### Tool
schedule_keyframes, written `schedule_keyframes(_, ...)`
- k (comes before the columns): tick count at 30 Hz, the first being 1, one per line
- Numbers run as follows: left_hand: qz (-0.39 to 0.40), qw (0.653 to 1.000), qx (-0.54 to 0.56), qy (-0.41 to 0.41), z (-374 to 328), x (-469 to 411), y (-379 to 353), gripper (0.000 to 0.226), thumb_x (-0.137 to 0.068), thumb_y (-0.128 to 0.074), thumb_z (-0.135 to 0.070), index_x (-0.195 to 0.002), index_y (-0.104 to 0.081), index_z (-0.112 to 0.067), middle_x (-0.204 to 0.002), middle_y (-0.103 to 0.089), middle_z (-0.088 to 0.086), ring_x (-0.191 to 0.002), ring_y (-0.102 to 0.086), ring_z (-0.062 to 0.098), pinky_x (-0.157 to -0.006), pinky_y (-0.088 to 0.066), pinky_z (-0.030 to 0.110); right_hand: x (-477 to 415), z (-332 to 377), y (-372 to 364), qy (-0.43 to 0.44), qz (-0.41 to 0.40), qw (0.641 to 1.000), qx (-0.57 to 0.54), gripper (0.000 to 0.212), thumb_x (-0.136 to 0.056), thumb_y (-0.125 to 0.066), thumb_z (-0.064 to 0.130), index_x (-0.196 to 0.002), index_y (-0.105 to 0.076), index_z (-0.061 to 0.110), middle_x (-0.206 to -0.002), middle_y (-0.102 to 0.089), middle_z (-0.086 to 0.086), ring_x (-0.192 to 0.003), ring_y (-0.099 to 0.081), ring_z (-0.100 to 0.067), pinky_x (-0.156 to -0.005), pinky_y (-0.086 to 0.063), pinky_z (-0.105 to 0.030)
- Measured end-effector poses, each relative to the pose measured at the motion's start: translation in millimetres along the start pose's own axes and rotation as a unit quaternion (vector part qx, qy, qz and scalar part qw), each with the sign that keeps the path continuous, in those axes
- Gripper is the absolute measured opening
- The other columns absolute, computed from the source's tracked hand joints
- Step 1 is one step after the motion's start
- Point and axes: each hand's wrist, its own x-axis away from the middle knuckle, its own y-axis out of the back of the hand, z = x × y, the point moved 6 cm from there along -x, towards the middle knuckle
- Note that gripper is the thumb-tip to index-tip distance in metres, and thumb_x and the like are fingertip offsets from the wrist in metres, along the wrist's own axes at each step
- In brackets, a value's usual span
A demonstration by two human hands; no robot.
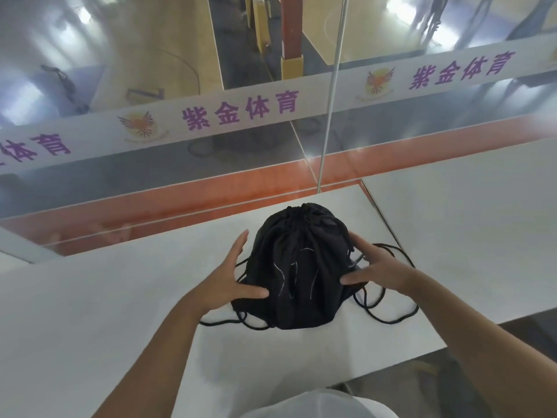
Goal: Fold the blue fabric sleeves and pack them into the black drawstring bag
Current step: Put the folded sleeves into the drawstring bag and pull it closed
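A glass wall [120, 55] fills the far half of the view, with a gym floor showing through it and light glaring off it. Below it runs a white bench [105, 297], and a second white top [467, 221] sits just beside it on the right, a thin seam between them. A white banner [241, 116] with purple characters and a winged emblem crosses the glass.

The bag [295, 267] lies on the bench near its far right corner, black and bulging, its mouth puckered closed at the end away from the person. Thin pale lines mark its upper face.

The hands flank the bag. The left hand [229, 279] is spread wide, fingers straight along the bag's left side and thumb pressed against the cloth. The right hand [376, 270] is also spread, fingers lightly bent, fingertips and thumb touching the right side; it grips nothing.

Black cords [391, 315] loop loose on the bench under and beside the right hand, with more trailing out at the bag's near left corner.
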Motion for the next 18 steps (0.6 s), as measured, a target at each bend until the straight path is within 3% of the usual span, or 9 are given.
schedule_keyframes(2, -0.024, 1.0, 0.015, -0.012, -3, -17, -3, 0.093, -0.071, -0.088, -0.041, -0.144, -0.031, -0.053, -0.152, -0.038, -0.026, -0.134, -0.043, 0.003, -0.113, -0.038, 0.036, -14, -1, -2, -0.008, -0.016, 0.998, -0.063, 0.07, -0.08, -0.076, -0.003, -0.139, -0.053, 0.027, -0.13, -0.066, 0.004, -0.12, -0.063, -0.016, -0.097, -0.055, -0.037)
schedule_keyframes(4, -0.086, 0.996, -0.004, -0.016, 0, -27, -1, 0.055, -0.082, -0.081, -0.027, -0.127, -0.054, -0.04, -0.123, -0.063, -0.024, -0.11, -0.062, 0.003, -0.105, -0.05, 0.037, -24, -7, -4, -0.012, -0.04, 0.994, -0.103, 0.054, -0.082, -0.074, -0.005, -0.13, -0.063, 0.016, -0.122, -0.072, -0.005, -0.113, -0.068, -0.025, -0.099, -0.054, -0.047)
schedule_keyframes(8, -0.181, 0.978, -0.096, -0.035, 2, -31, 2, 0.014, -0.092, -0.068, -0.022, -0.105, -0.065, -0.029, -0.092, -0.067, -0.022, -0.082, -0.061, -0.005, -0.082, -0.053, 0.023, -23, -18, -9, -0.01, -0.09, 0.987, -0.129, 0.042, -0.086, -0.07, -0.005, -0.125, -0.066, 0.012, -0.116, -0.074, -0.009, -0.109, -0.07, -0.028, -0.096, -0.055, -0.047)
schedule_keyframes(12, -0.21, 0.974, -0.073, -0.039, 6, -20, 6, 0.018, -0.092, -0.069, -0.02, -0.108, -0.068, -0.028, -0.09, -0.063, -0.032, -0.079, -0.06, -0.012, -0.071, -0.041, 0.001, -5, -25, -9, 0.013, -0.262, 0.953, -0.154, 0.025, -0.088, -0.068, -0.004, -0.106, -0.074, 0.011, -0.1, -0.078, -0.008, -0.098, -0.073, -0.031, -0.086, -0.059, -0.044)
schedule_keyframes(15, -0.228, 0.97, -0.07, -0.051, 2, -7, 10, 0.015, -0.094, -0.066, -0.019, -0.109, -0.07, -0.021, -0.089, -0.064, -0.025, -0.081, -0.064, 0.001, -0.073, -0.045, 0.009, 6, -15, -26, 0.025, -0.346, 0.931, -0.117, 0.019, -0.087, -0.068, 0.001, -0.094, -0.079, 0.016, -0.086, -0.079, -0.002, -0.084, -0.075, -0.025, -0.077, -0.06, -0.04)
schedule_keyframes(18, -0.225, 0.968, -0.064, -0.088, -23, 6, 14, 0.009, -0.096, -0.063, -0.018, -0.099, -0.07, -0.023, -0.085, -0.069, -0.018, -0.082, -0.067, 0.006, -0.074, -0.051, 0.021, 36, 3, -32, 0.043, -0.42, 0.893, -0.155, 0.017, -0.085, -0.07, 0.0, -0.088, -0.079, 0.015, -0.08, -0.079, -0.003, -0.074, -0.074, -0.019, -0.069, -0.057, -0.034)
